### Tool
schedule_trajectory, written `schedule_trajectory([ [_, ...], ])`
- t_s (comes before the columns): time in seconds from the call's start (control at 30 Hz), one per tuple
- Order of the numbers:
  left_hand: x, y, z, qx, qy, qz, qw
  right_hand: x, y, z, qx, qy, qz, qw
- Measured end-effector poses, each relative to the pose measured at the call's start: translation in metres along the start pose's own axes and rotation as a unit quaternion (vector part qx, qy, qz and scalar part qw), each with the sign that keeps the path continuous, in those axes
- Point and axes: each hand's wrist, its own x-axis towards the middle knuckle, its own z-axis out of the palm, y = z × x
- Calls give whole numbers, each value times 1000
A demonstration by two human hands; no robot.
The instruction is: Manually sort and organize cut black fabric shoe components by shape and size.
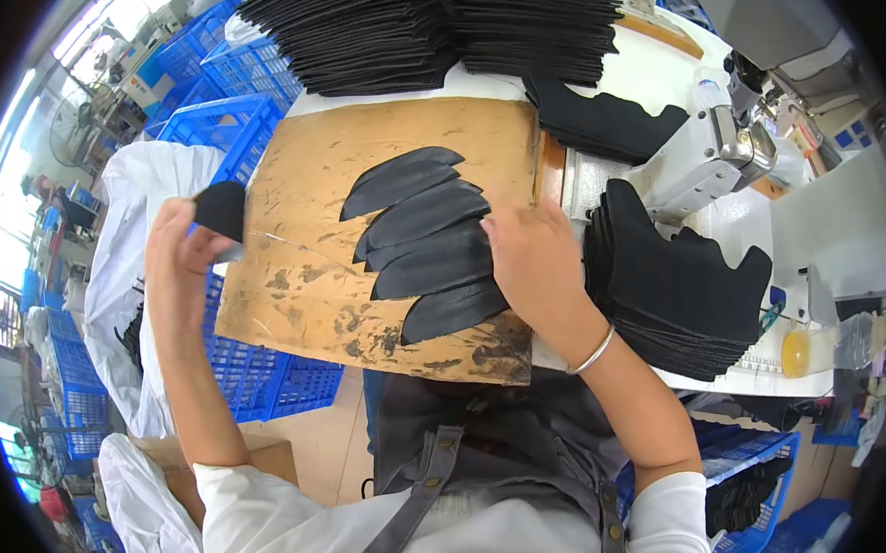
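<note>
My left hand (176, 240) is raised at the left edge of a worn brown board (288, 184). Its thumb and fingers pinch a small black piece with a rounded edge (221, 210). Several black curved, leaf-shaped pieces (432, 257) lie overlapping in a slanted row on the board. At their right ends is my right hand (537, 262), its fingers bent and drawn together against the edge of the pieces. Whatever those fingertips grip is hidden. A bracelet circles my right wrist.
Tall stacks of black cut pieces (440, 36) stand beyond the board. More stacked black pieces (664, 285) lie on the right, near a white sewing machine (703, 163). Blue crates (268, 376) and a white cloth bag (123, 283) are at the left.
</note>
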Motion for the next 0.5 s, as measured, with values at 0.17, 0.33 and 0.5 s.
schedule_trajectory([
  [0.17, -23, 16, 103, -130, -242, -74, 959, -5, -25, -53, 281, 131, -89, 947],
  [0.33, -28, 16, 166, -155, -368, -85, 913, -39, 13, -100, 662, -159, 92, 726],
  [0.5, -18, 9, 215, 171, -302, 405, 846, -67, 53, -157, 404, -57, 124, 905],
])
